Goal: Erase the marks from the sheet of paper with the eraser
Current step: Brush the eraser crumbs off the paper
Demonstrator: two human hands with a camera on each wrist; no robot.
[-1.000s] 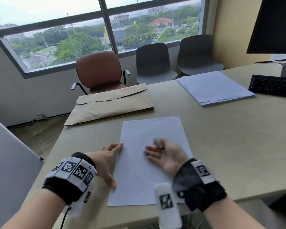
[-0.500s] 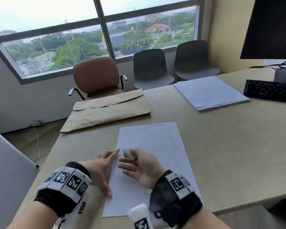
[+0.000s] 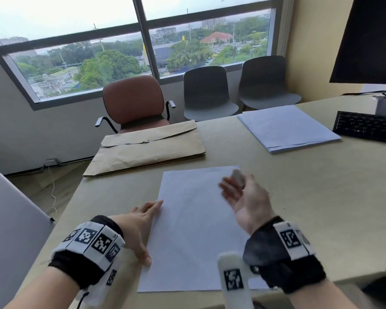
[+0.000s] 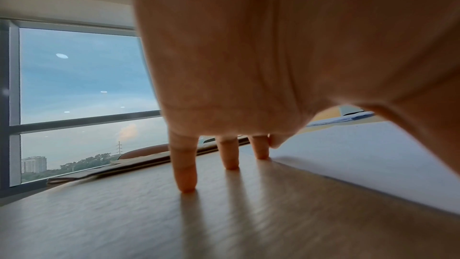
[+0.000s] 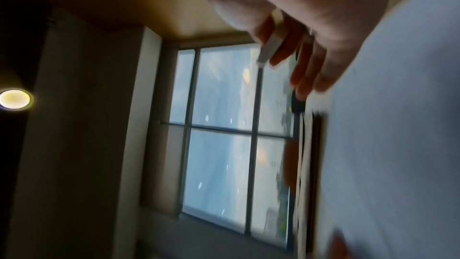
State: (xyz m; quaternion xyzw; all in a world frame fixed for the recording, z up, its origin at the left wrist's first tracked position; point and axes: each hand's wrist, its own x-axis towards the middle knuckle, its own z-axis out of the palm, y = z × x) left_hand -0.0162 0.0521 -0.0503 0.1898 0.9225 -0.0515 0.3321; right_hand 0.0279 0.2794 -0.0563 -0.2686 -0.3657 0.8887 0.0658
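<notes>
A white sheet of paper (image 3: 194, 230) lies on the beige table (image 3: 310, 197) in front of me; its marks are too faint to make out. My right hand (image 3: 243, 197) hovers over the sheet's right edge, palm turned left, pinching a small white eraser (image 3: 237, 177) between thumb and fingers. The eraser (image 5: 271, 40) also shows in the right wrist view, blurred. My left hand (image 3: 143, 221) lies flat on the table at the sheet's left edge, thumb on the paper. Its fingers (image 4: 185, 166) press straight on the table beside the sheet (image 4: 373, 155).
A brown envelope (image 3: 147, 148) lies behind the sheet. A stack of white paper (image 3: 288, 128) sits at the back right, with a black keyboard (image 3: 366, 126) and a monitor (image 3: 370, 39) beyond. Three chairs stand past the table's far edge by the window.
My right hand swept the eraser left across the sheet, then back right and further up to its right edge. The left hand kept still at the left edge.
</notes>
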